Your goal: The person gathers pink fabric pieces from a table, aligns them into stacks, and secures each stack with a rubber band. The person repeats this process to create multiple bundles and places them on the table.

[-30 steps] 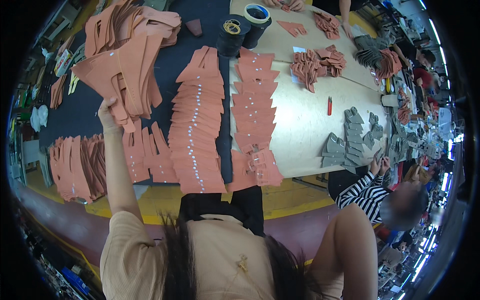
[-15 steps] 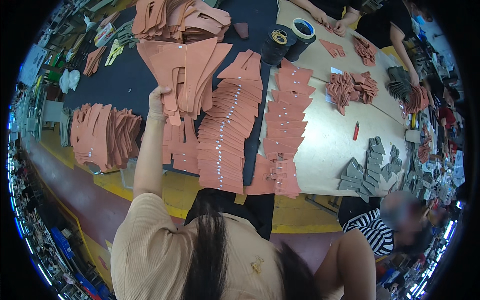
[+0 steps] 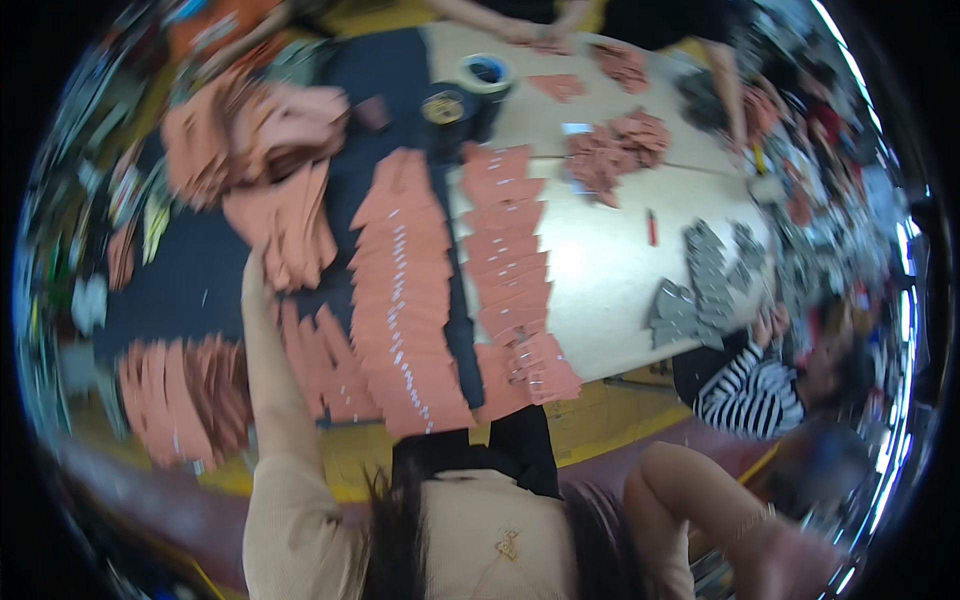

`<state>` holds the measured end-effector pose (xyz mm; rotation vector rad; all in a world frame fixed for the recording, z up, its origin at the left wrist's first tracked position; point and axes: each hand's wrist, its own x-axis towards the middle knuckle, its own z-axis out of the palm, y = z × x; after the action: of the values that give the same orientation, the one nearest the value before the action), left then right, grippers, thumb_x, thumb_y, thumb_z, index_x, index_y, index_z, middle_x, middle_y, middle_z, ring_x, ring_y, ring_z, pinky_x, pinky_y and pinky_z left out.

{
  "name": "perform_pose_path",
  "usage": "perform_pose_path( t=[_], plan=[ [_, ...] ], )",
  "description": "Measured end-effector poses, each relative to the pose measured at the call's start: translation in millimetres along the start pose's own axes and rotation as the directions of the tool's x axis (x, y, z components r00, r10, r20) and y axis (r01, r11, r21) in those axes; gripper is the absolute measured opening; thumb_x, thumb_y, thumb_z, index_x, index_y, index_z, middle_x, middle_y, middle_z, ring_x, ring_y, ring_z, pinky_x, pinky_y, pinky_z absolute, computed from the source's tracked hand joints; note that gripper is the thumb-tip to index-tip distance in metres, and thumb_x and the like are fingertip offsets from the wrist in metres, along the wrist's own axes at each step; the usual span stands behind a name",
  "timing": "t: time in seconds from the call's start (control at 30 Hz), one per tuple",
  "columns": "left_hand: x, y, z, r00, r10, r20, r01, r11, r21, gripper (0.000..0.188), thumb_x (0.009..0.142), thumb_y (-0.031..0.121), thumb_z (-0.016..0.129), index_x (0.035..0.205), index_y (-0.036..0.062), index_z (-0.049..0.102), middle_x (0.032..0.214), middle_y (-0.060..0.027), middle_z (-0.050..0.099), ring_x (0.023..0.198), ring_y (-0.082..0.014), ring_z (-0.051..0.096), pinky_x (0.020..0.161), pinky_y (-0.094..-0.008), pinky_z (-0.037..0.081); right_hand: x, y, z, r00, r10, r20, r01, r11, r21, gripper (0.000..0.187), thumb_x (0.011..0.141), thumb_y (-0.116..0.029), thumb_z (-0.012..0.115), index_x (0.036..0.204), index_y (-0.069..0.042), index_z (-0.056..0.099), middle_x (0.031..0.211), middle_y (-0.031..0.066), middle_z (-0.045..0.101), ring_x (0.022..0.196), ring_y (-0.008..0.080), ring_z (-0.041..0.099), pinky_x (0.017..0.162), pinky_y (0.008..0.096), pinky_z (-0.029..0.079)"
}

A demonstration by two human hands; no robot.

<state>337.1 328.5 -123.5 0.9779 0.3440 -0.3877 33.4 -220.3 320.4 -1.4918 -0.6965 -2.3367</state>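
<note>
My left hand (image 3: 257,272) is closed on the near edge of a bundle of coral, leather-like cut pieces (image 3: 292,225); most of its fingers are hidden by the bundle or blurred. The bundle lies against a larger heap of the same pieces (image 3: 255,125) on the dark part of the table. My right hand (image 3: 790,562), smeared by motion, is low at the right, away from the table, with the elbow bent. Whether it holds anything does not show. Nearer me, a long overlapping row of coral pieces with small white labels (image 3: 400,300) runs down the table.
A second labelled row (image 3: 508,235) runs beside it. More pieces stand packed at the left (image 3: 185,395). A tape roll (image 3: 485,73) sits on a dark container. Grey pieces (image 3: 705,280) and a red pen-like tool (image 3: 652,228) lie right. Other people work around the table.
My left hand has taken the coral bundle from in front of the heap to against it, now tilted. My right hand has come into view at the lower right. The whole view has shifted.
</note>
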Motion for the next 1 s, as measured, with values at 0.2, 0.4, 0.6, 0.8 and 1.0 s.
perform_pose_path(
  t=[0.2,0.4,0.6,0.8,1.0],
  plan=[
    [55,-24,-25,0.718,0.206,-0.665,0.277,0.792,0.544,0.065,0.085,0.032,0.067,0.137,0.0014,0.042,0.131,-0.0202,0.05,0.115,-0.0327,0.055,0.08,-0.0463,0.053,-125,40,-21,0.815,0.469,0.341,-0.225,0.798,-0.559,0.02,0.094,-0.013,0.049,0.097,0.006,0.057,0.102,0.0186,0.06,0.094,0.0244,0.061,0.09,0.0351,0.048],
    [33,-75,52,0.643,0.703,-0.303,0.55,-0.148,0.822,0.082,0.088,0.06,0.052,0.151,0.0164,0.022,0.153,-0.022,0.023,0.143,-0.0392,0.018,0.11,-0.061,0.023,-349,98,-43,-0.16,0.926,0.341,-0.705,0.135,-0.696,0.04,0.091,-0.015,0.063,0.129,-0.005,0.054,0.124,0.0105,0.055,0.106,0.0214,0.057,0.083,0.0306,0.05],
    [30,-97,43,0.829,0.525,-0.194,0.41,-0.334,0.849,0.086,0.09,0.066,0.041,0.153,0.0138,0.014,0.156,-0.0243,0.014,0.144,-0.0429,0.012,0.113,-0.058,0.018,-528,157,-37,-0.153,0.907,0.391,-0.59,0.234,-0.773,0.063,0.087,-0.028,0.068,0.139,-0.003,0.043,0.136,0.0185,0.047,0.12,0.0292,0.053,0.091,0.0333,0.048],
    [39,-68,-11,0.905,0.293,0.307,0.059,-0.804,0.591,0.077,0.095,0.046,0.05,0.151,0.0131,0.009,0.152,-0.0337,0.005,0.135,-0.0473,0.023,0.107,-0.055,0.028,-586,217,-12,-0.301,0.953,0.022,-0.707,-0.207,-0.676,0.094,0.079,-0.042,0.072,0.141,0.011,0.026,0.137,0.0296,0.042,0.127,0.0377,0.045,0.106,0.0379,0.037],
    [45,-45,-10,0.958,-0.01,-0.287,0.286,-0.063,0.956,0.091,0.094,0.054,0.047,0.151,0.0091,-0.007,0.142,-0.0322,0.007,0.12,-0.0436,0.013,0.102,-0.046,0.024,-590,220,27,-0.234,0.944,0.233,-0.641,0.03,-0.767,0.092,0.08,-0.045,0.07,0.148,-0.004,0.023,0.149,0.0257,0.029,0.136,0.0388,0.034,0.108,0.0451,0.034]
  ],
)
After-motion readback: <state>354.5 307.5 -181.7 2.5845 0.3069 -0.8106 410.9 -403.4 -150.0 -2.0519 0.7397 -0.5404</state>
